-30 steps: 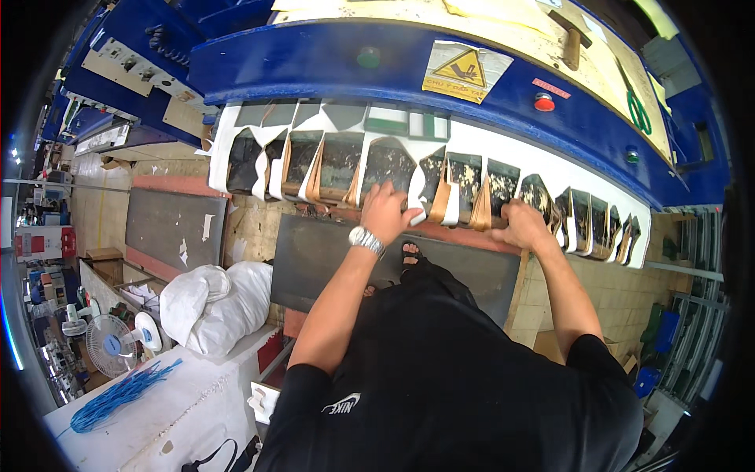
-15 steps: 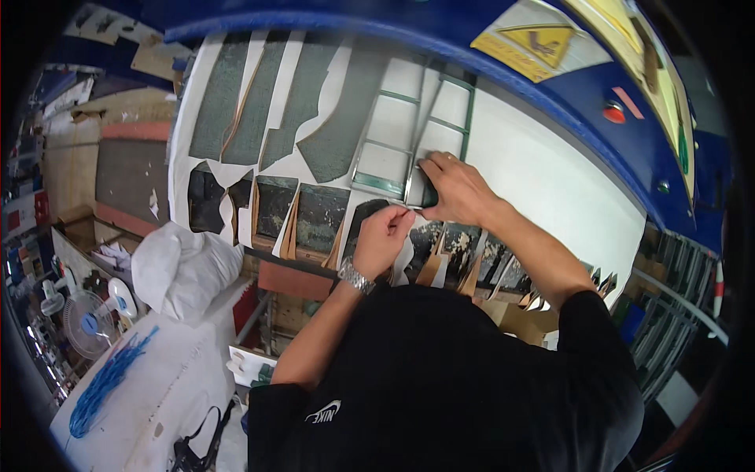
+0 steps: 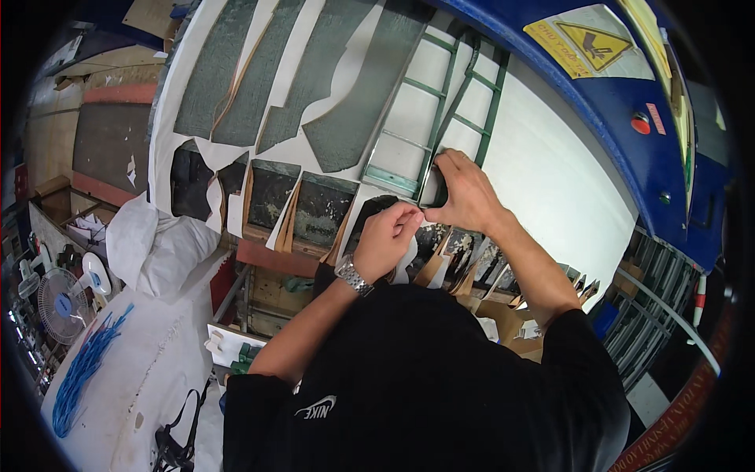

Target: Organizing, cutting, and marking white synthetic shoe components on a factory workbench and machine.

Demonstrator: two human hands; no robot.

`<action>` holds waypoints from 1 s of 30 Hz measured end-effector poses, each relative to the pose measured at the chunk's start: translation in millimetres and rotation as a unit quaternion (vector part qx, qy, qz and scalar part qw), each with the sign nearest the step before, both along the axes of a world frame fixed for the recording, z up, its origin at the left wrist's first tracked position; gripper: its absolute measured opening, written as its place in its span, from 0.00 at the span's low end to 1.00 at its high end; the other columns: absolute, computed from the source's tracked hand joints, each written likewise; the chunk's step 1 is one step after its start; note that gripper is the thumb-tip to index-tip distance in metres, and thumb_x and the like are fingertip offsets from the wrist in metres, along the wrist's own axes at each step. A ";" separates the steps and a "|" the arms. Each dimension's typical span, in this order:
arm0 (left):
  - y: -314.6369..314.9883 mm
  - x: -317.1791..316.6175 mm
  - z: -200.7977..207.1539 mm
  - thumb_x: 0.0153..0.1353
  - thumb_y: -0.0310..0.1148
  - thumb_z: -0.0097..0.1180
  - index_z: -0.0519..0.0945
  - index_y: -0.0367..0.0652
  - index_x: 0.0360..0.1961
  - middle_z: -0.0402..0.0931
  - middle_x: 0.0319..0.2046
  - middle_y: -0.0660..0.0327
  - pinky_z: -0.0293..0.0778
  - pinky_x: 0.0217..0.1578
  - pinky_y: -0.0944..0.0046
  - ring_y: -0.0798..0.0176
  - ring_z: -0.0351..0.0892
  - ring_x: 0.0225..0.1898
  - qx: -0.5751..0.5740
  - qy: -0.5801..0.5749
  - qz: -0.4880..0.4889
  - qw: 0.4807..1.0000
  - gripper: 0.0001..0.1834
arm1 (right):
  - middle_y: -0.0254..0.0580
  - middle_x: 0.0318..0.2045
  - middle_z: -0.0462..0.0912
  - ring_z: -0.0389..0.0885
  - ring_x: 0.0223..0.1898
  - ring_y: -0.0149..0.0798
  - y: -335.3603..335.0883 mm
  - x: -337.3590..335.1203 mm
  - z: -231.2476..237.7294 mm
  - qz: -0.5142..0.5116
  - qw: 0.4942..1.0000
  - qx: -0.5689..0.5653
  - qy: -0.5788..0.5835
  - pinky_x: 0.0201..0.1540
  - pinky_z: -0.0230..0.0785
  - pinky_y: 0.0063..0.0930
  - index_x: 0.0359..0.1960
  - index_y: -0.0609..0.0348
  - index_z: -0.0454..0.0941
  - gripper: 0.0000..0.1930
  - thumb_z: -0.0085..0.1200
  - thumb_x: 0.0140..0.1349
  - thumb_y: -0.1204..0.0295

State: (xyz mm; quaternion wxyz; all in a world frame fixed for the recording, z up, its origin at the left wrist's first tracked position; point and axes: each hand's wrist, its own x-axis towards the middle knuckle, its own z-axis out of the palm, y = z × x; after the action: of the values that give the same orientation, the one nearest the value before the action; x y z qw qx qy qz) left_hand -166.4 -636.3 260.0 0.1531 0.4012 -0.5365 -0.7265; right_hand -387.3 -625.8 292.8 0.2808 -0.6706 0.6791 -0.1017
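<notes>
My right hand (image 3: 469,195) curves around the near end of a narrow green metal cutting die (image 3: 484,102), its fingertips on the rim and its thumb stretched toward my left hand. Beside it on the left lies another green cutting die (image 3: 396,181) with crossbars. Just below them, my left hand (image 3: 387,238) is closed in a pinch at the near edge of the white sheet (image 3: 543,149). What its fingertips hold is too small to make out. Long shapes are cut out of the sheet's left part, and the dark bed (image 3: 263,98) shows through.
A blue machine beam (image 3: 566,86) with a red button (image 3: 641,123) spans the far side. Brown and white offcut strips (image 3: 288,216) hang at the sheet's near edge. At lower left are a white bag (image 3: 157,244), blue cords (image 3: 85,370) and a fan (image 3: 63,303).
The whole view has shifted, so the beam now sits further up and right. Both hands stay together at the near ends of the cutting dies, with nearly the same grip.
</notes>
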 end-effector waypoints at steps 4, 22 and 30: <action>1.8 -3.3 4.6 0.76 0.36 0.60 0.83 0.34 0.49 0.88 0.39 0.52 0.84 0.43 0.64 0.65 0.89 0.40 0.005 -0.032 0.019 0.999 0.14 | 0.63 0.47 0.77 0.78 0.51 0.66 -8.3 -4.0 5.6 0.014 0.999 0.032 -0.021 0.54 0.76 0.50 0.50 0.72 0.73 0.36 0.73 0.39 0.65; 1.8 -35.6 15.7 0.78 0.46 0.55 0.82 0.32 0.49 0.89 0.37 0.53 0.83 0.41 0.60 0.58 0.90 0.36 0.190 0.087 0.034 0.977 0.22 | 0.54 0.46 0.79 0.81 0.47 0.60 18.0 -22.5 75.2 0.048 0.999 -0.010 -0.022 0.52 0.77 0.47 0.56 0.64 0.75 0.41 0.77 0.37 0.61; -7.2 -24.2 33.0 0.67 0.38 0.65 0.82 0.38 0.55 0.85 0.26 0.48 0.81 0.31 0.45 0.40 0.87 0.29 -0.281 -0.189 -0.115 0.934 0.20 | 0.54 0.46 0.77 0.80 0.48 0.58 28.6 -27.4 75.9 0.029 0.999 -0.001 -0.031 0.52 0.76 0.45 0.54 0.65 0.75 0.42 0.79 0.36 0.59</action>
State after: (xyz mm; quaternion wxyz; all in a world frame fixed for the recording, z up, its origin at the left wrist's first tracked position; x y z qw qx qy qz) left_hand -190.6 -643.4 293.0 0.0712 0.4074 -0.7800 -0.4697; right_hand -414.7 -597.2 368.7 0.3041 -0.6868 0.6501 -0.1153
